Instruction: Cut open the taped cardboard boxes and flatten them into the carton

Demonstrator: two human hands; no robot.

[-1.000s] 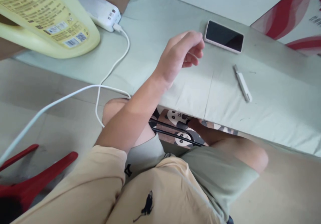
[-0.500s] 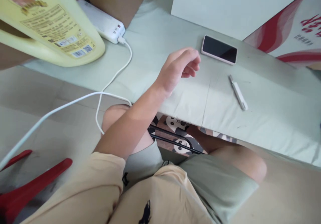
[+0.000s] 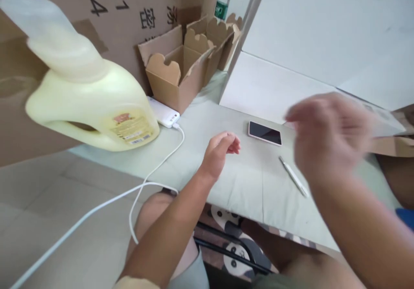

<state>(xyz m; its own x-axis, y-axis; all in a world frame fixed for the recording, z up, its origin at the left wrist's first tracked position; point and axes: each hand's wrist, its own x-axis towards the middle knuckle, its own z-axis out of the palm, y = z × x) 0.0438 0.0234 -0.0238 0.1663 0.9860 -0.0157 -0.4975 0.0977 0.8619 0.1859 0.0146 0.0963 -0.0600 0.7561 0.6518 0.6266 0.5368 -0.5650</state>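
Observation:
My left hand point(image 3: 223, 149) lies over the cloth-covered surface point(image 3: 246, 181), its fingers loosely curled with nothing visible in them. Right of it is a phone point(image 3: 265, 133) with a dark screen and a pale pink edge. A slim white pen-like tool point(image 3: 294, 177) with a narrow grey tip lies nearer to me. My right hand point(image 3: 330, 129) is raised at the right, in front of a white panel point(image 3: 258, 86). Motion smears its fingers, so I cannot tell whether it holds anything. A pale flat piece point(image 3: 386, 118) shows just behind it; whether they touch is unclear.
A yellow jug point(image 3: 90, 103) stands at the left beside a white power bank point(image 3: 163, 114) with a plugged-in white cable point(image 3: 171, 151). Open cardboard boxes point(image 3: 179, 75) stand behind, near a green-labelled bottle point(image 3: 221, 8). The cable droops over the front edge across my knee.
My right hand has come into view, raised at the right. The camera has tilted up, showing the boxes and bottle. The red-and-white packaging is no longer visible. My left hand keeps its curled pose.

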